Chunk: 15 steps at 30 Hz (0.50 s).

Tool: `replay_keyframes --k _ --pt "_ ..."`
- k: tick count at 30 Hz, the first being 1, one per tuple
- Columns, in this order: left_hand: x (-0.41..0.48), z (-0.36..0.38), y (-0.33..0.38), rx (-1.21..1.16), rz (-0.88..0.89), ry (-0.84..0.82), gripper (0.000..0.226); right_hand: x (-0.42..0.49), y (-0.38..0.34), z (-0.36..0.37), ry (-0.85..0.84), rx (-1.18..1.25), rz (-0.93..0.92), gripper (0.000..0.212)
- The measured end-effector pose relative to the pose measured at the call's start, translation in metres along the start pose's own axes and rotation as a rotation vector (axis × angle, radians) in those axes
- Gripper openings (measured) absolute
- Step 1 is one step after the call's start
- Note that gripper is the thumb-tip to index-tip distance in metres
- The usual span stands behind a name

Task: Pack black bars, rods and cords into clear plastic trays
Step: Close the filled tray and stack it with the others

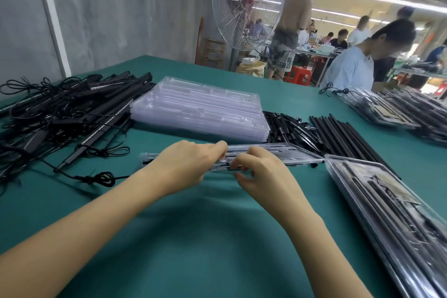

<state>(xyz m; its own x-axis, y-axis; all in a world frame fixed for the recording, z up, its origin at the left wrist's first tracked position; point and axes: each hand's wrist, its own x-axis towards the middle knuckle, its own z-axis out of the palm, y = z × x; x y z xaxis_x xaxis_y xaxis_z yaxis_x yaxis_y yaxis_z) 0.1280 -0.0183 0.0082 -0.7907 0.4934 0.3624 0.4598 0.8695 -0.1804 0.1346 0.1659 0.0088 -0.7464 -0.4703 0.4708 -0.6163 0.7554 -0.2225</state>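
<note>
A clear plastic tray [285,153] lies on the green table in front of me, with a black bar [148,161] along its near edge. My left hand [186,167] grips the tray's near edge with curled fingers. My right hand [260,170] pinches the black bar at the tray's near edge, close beside the left hand. A stack of empty clear trays [200,109] sits behind. A tangle of black bars and cords [60,111] fills the left side. Black rods [343,133] lie in a row to the right.
Packed trays [391,213] are stacked at the near right, and more packed trays [396,106] at the far right. Small black parts [287,128] lie beside the empty stack. A person in a pale shirt [350,68] sits across the table. A large fan [246,2] stands behind it.
</note>
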Motion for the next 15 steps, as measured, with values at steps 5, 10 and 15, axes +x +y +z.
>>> replay_keyframes --k 5,10,15 --pt "0.004 0.000 -0.005 -0.097 -0.040 0.017 0.031 -0.001 -0.012 0.028 0.221 -0.298 -0.168 0.031" --pt "0.004 -0.004 -0.012 -0.230 -0.040 0.036 0.025 -0.005 -0.010 0.047 0.462 -0.488 -0.215 0.031" --pt "0.006 -0.008 -0.010 -0.215 -0.022 0.010 0.030 -0.007 -0.007 0.048 0.572 -0.574 -0.244 0.010"
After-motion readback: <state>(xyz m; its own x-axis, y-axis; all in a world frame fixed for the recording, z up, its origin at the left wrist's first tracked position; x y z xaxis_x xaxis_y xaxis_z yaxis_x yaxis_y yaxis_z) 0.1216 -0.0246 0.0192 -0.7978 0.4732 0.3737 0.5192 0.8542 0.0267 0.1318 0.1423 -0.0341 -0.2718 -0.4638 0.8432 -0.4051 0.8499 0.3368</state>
